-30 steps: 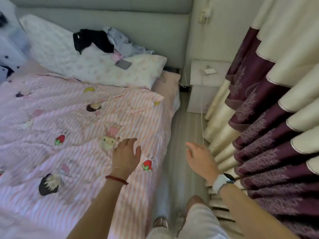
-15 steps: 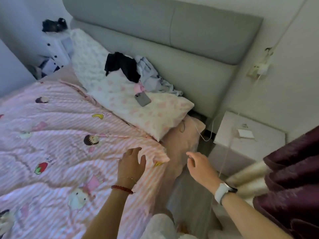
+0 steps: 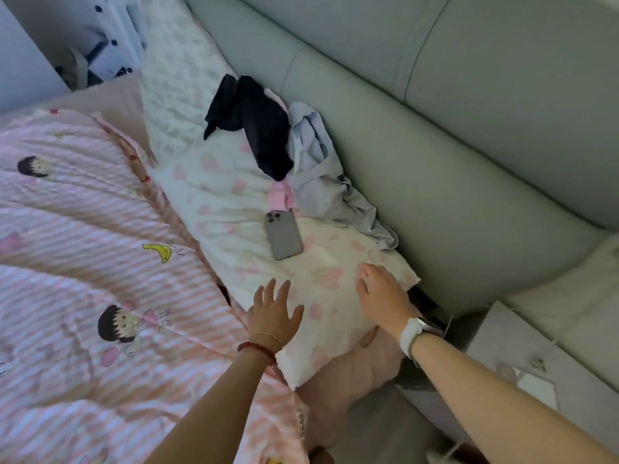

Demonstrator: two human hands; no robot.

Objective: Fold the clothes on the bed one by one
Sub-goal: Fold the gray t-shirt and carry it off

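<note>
Pink striped bed cover [image 3: 83,229] lies by a white pillow with pink hearts [image 3: 234,202], where a black cloth [image 3: 258,128], a crumpled pale grey shirt [image 3: 321,175] and a grey phone [image 3: 284,234] sit. Left hand [image 3: 273,313] is spread flat, holding nothing; right hand [image 3: 382,293] looks loose and maybe touches the pillow

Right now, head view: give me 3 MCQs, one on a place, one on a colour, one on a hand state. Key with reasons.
1. Where does the phone lie?
A. on the floral pillow
B. on the striped duvet
C. on the nightstand

2. What colour is the garment to the left of the pale grey garment?
A. red
B. black
C. yellow

3. What does the left hand hold?
A. the phone
B. a garment
C. nothing, fingers spread

Key: 1 A, it lies camera side up on the pillow. 2 B, it is dark against the pillow. 3 C, the fingers are straight over the pillow's edge; the right hand also grips nothing.
</note>
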